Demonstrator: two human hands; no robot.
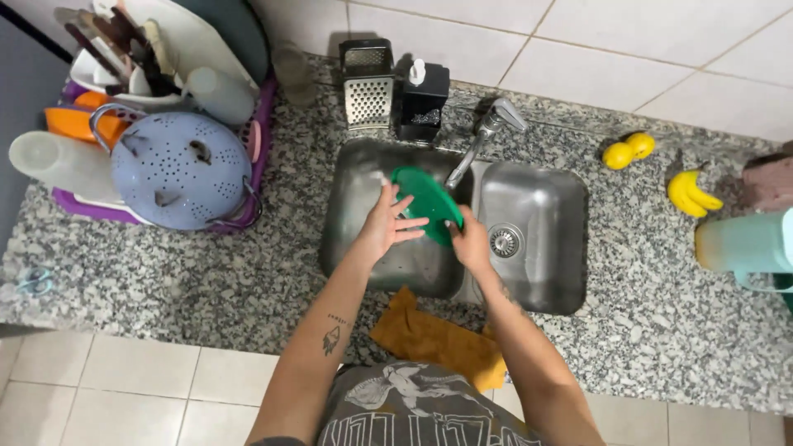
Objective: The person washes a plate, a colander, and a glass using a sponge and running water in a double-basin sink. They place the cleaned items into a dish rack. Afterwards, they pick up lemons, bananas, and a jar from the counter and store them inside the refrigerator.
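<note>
A round green plate point(423, 193) is held tilted over the steel double sink point(537, 285), under the spout of the tap point(487, 132). My right hand point(469, 241) grips the plate's lower right edge. My left hand point(390, 221) lies flat against the plate's face with fingers spread. Whether water is running I cannot tell.
A purple drying rack point(256, 157) at the left holds a lilac colander point(178, 169), plates and utensils. A metal grater point(368, 83) and black soap dispenser point(423, 99) stand behind the sink. An orange cloth point(434, 339) lies on the granite counter's front edge. Lemons point(628, 150), bananas point(690, 194), a teal jug point(743, 244) sit right.
</note>
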